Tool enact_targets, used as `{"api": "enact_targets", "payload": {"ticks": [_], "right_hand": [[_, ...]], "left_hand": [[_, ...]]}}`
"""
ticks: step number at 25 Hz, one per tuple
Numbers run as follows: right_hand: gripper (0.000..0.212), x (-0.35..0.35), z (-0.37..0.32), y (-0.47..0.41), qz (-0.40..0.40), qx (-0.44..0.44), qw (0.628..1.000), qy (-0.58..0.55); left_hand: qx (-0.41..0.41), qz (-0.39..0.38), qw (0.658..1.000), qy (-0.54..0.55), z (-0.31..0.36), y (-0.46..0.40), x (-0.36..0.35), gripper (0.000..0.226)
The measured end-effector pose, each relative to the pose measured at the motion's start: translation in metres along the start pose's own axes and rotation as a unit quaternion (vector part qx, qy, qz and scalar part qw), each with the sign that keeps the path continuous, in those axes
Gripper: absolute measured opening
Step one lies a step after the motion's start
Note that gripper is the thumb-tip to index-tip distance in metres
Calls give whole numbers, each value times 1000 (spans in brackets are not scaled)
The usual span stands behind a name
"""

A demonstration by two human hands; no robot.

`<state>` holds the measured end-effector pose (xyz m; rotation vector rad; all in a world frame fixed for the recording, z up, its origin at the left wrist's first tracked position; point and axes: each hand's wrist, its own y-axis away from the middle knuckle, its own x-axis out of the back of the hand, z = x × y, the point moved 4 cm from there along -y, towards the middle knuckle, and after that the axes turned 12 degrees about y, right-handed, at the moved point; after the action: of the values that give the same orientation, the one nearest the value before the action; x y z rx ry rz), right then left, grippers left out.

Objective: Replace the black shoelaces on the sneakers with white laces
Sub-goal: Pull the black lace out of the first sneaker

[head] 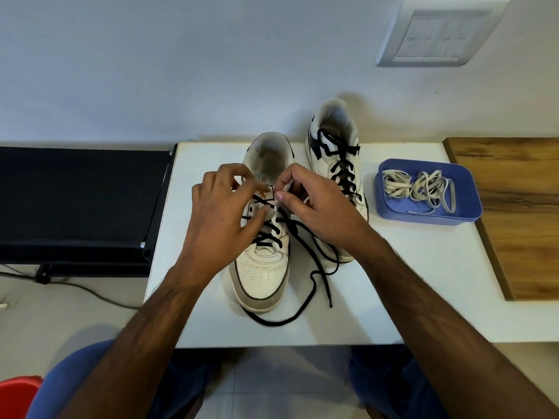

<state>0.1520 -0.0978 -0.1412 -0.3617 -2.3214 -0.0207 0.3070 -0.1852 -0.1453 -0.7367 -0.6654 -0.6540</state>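
Still unlacing: right hand (314, 204) fingers pinching the near white leather sneaker (260, 267) by its eyelet flap, left hand (223, 213) fingers loosely curled over the black woven lace (305, 303), grip unclear. Next, probably pulling another crossing free.

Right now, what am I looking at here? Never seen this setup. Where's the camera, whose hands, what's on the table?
There is no robot: one wide-angle camera sits on a person's head, looking forward and down at their own bare hands.

On the white table stand two white sneakers. The near sneaker has its black lace untied, its loose ends trailing over the table. The far sneaker is fully laced in black. To the right, a blue tray holds the coiled white laces.

The left hand is at the near sneaker's lacing, fingers curled, though what they grip is blurred. The right hand pinches the sneaker's eyelet edge beside the tongue.
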Motion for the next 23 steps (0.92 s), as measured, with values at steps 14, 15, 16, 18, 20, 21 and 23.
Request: {"api": "enact_targets", "payload": {"ticks": [14,15,16,18,20,21,23], "right_hand": [[2,-1,1,0,0,3,1000,4],[2,-1,1,0,-1,3,1000,3],[1,-1,1,0,0,2,1000,2],[1,-1,1,1,2,2,1000,-1],[2,-2,1,1,3,3,1000,-5],[2,-2,1,1,3,6,1000,-8],[2,-2,0,1,5,12,1000,-15]], "left_hand": [[233,270,870,340,-35,3,26,13],[207,228,903,301,-28,2,23,22],[162,186,939,241,-20,0,19,31],[78,91,988,98,-8,-1,11,36],[37,5,999,6,-3,1,2,27],[29,-26,999,-11,-3,2,-3,23],[29,-58,998,-3,-3,6,-10,22]]}}
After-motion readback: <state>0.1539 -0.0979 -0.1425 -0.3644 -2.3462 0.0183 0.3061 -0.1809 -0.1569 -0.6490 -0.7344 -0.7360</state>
